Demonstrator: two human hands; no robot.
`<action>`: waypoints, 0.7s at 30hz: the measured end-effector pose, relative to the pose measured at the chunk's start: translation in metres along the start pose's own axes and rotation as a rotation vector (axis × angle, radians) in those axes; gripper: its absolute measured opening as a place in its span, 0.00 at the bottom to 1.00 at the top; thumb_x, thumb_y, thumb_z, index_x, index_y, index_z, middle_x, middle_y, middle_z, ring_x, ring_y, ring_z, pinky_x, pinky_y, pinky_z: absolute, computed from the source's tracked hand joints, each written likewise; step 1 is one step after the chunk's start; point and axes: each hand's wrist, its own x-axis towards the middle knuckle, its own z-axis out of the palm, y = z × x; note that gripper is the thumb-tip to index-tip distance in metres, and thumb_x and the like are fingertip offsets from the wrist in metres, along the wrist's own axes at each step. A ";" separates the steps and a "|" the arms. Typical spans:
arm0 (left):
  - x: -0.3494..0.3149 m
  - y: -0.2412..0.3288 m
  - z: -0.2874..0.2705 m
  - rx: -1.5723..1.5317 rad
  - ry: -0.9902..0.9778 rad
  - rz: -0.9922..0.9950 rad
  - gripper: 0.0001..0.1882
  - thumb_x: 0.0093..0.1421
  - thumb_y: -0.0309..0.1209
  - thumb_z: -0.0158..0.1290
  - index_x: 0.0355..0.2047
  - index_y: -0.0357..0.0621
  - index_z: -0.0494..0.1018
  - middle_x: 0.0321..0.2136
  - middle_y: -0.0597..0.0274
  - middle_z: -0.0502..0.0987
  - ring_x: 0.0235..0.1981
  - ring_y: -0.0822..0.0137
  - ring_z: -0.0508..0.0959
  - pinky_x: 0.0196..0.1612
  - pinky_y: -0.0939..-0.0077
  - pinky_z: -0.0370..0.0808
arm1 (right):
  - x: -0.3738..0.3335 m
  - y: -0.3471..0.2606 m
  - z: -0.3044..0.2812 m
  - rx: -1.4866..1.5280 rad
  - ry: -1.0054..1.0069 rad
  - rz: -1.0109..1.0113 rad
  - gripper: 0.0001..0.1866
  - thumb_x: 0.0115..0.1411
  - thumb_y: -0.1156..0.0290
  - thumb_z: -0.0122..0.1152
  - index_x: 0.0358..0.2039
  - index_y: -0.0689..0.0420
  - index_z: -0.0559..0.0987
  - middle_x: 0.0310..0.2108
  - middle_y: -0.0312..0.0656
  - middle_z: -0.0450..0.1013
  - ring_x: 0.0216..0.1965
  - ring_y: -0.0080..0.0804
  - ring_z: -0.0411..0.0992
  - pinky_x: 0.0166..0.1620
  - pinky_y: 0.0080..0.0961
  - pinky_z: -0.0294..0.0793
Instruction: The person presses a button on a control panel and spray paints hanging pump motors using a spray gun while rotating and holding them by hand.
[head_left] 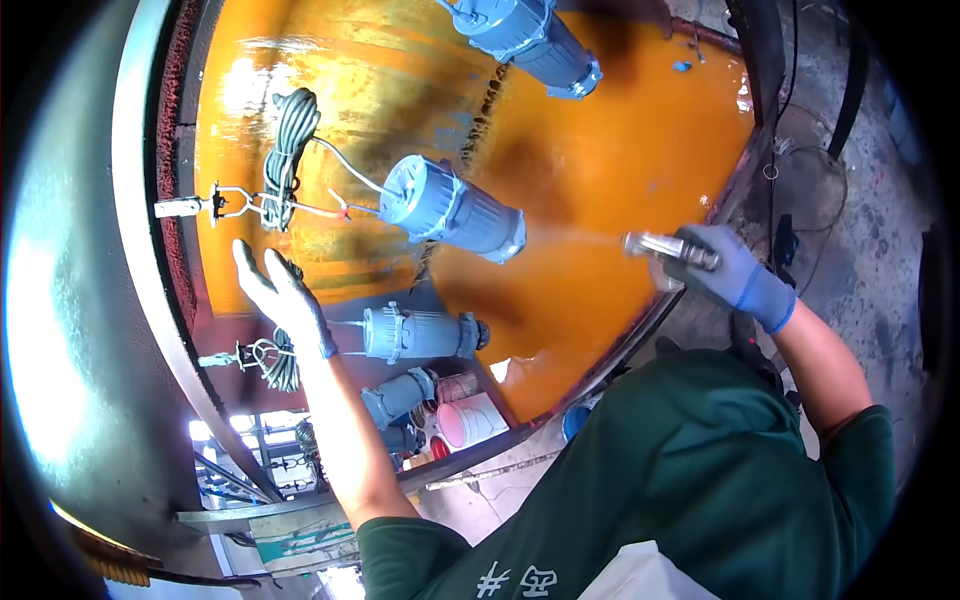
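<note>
With fingers curled round the spray gun in our right hand and spread in our left hand near the coiled cable, we judge the blue motor between them heavy, rigid, perhaps paint-slick, best held by the metal hook.

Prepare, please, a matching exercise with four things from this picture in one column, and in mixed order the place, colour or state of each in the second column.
Things:
1. Spray gun
2. Central cylindrical unit
3. Upper-left cable
4. Right sleeve

Descriptions:
A. Bundled in loops
B. Dark green
C. Held in the right grip
D. Blue, with a spray mist between it and the gun

Pairs: 1-C; 2-D; 3-A; 4-B
</note>
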 end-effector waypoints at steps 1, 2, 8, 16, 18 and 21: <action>0.002 0.017 0.002 -0.108 -0.007 -0.019 0.31 0.77 0.36 0.49 0.75 0.38 0.57 0.74 0.45 0.60 0.72 0.51 0.65 0.72 0.58 0.66 | 0.003 0.002 0.002 -0.008 0.111 0.083 0.12 0.63 0.64 0.71 0.34 0.59 0.79 0.26 0.48 0.78 0.28 0.39 0.80 0.34 0.35 0.76; 0.004 0.030 0.002 -0.168 -0.027 -0.032 0.32 0.79 0.39 0.46 0.78 0.42 0.54 0.76 0.46 0.56 0.75 0.50 0.61 0.75 0.56 0.60 | 0.006 -0.009 0.002 0.076 0.185 0.064 0.12 0.62 0.65 0.72 0.35 0.60 0.80 0.26 0.49 0.78 0.28 0.39 0.80 0.34 0.35 0.77; 0.013 0.073 0.000 -0.242 -0.023 0.001 0.32 0.80 0.41 0.42 0.78 0.38 0.53 0.77 0.46 0.56 0.76 0.51 0.59 0.77 0.56 0.55 | 0.011 -0.002 0.007 0.026 -0.053 -0.123 0.11 0.63 0.66 0.71 0.38 0.60 0.82 0.26 0.47 0.78 0.27 0.33 0.79 0.34 0.33 0.76; -0.014 0.000 -0.014 -0.369 0.003 -0.238 0.26 0.76 0.42 0.52 0.68 0.42 0.69 0.62 0.50 0.75 0.53 0.57 0.81 0.42 0.66 0.87 | 0.017 -0.001 0.002 -0.083 -0.114 -0.169 0.11 0.62 0.65 0.72 0.38 0.57 0.82 0.28 0.50 0.79 0.31 0.48 0.81 0.35 0.39 0.77; -0.024 -0.021 -0.014 -0.244 0.068 -0.321 0.22 0.77 0.41 0.50 0.64 0.41 0.74 0.57 0.52 0.79 0.53 0.61 0.81 0.43 0.71 0.84 | 0.021 0.003 0.007 -0.093 -0.004 -0.272 0.12 0.61 0.65 0.72 0.39 0.58 0.82 0.28 0.52 0.78 0.30 0.51 0.80 0.35 0.41 0.77; -0.036 -0.022 -0.013 -0.146 0.111 -0.237 0.22 0.78 0.39 0.48 0.61 0.35 0.74 0.55 0.51 0.80 0.55 0.61 0.79 0.56 0.67 0.77 | 0.030 -0.022 0.001 0.106 0.075 0.064 0.11 0.61 0.65 0.72 0.40 0.57 0.82 0.29 0.53 0.78 0.30 0.54 0.78 0.35 0.44 0.77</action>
